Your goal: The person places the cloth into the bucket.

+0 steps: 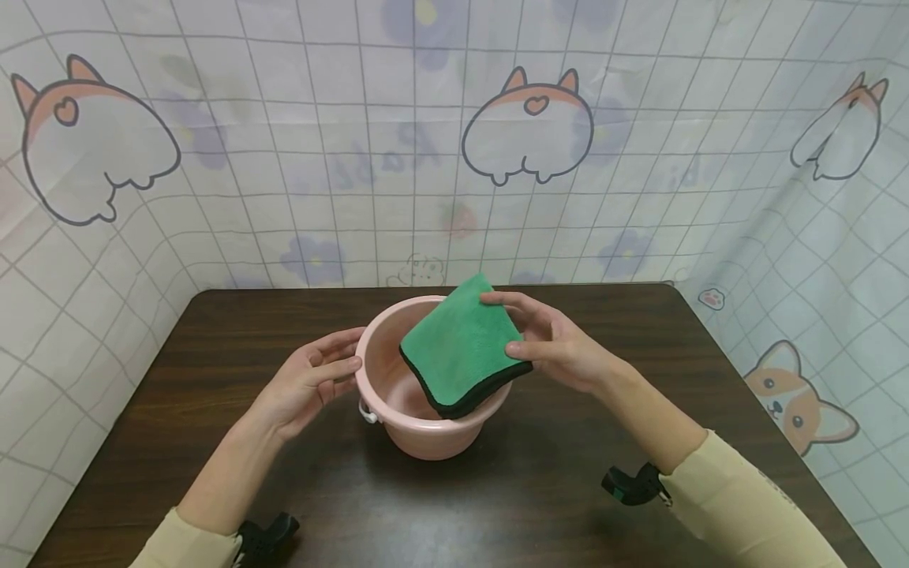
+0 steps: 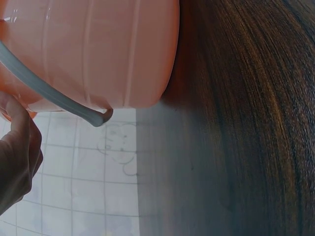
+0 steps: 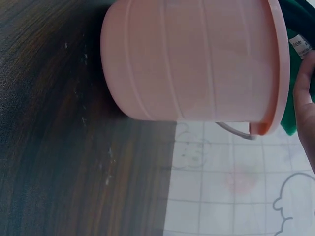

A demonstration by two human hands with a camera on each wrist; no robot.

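Observation:
A pink plastic bucket stands upright on the dark wooden table. My left hand holds its rim at the left, thumb at the front and fingers behind. In the left wrist view the bucket's grey handle hangs down along the side. My right hand pinches a folded green cloth with black edging by its right side, thumb in front. The cloth is tilted over the bucket's mouth, and its lower corner overlaps the front rim. A small white label shows on the cloth in the right wrist view.
The wooden table reaches back to a wall sheet with a grid and cartoon dogs. Black wrist devices sit below both forearms, close over the table.

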